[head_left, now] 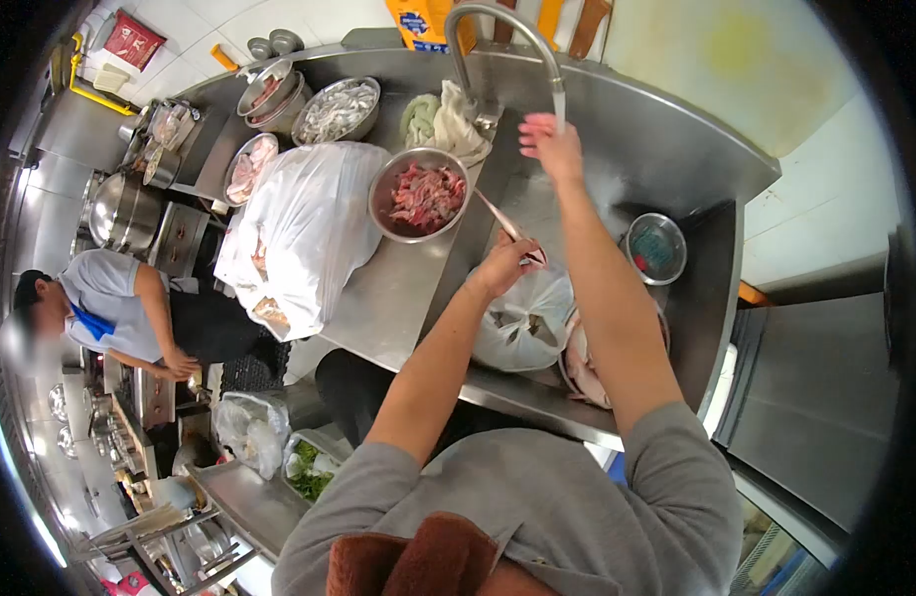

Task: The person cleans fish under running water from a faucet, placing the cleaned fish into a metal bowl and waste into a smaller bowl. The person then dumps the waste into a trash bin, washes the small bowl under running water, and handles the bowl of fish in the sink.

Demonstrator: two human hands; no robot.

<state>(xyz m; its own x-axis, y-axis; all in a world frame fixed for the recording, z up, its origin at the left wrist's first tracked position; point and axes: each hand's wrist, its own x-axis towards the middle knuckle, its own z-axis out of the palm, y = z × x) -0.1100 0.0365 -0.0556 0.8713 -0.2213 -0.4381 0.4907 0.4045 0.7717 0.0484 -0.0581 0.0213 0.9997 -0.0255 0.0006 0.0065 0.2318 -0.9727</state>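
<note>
Head view: on the person's side of the faucet, the left hand is closed around a slender fish-like piece above a plastic bag, and the piece's slick-looking surface could let it slip onto the bag. Its narrow end points toward the metal bowl of meat, left of the faucet, so a sideways swing could knock the rim; under the spout, the right hand, fingers apart and gripping nothing visible, could splash running water outward.
</note>
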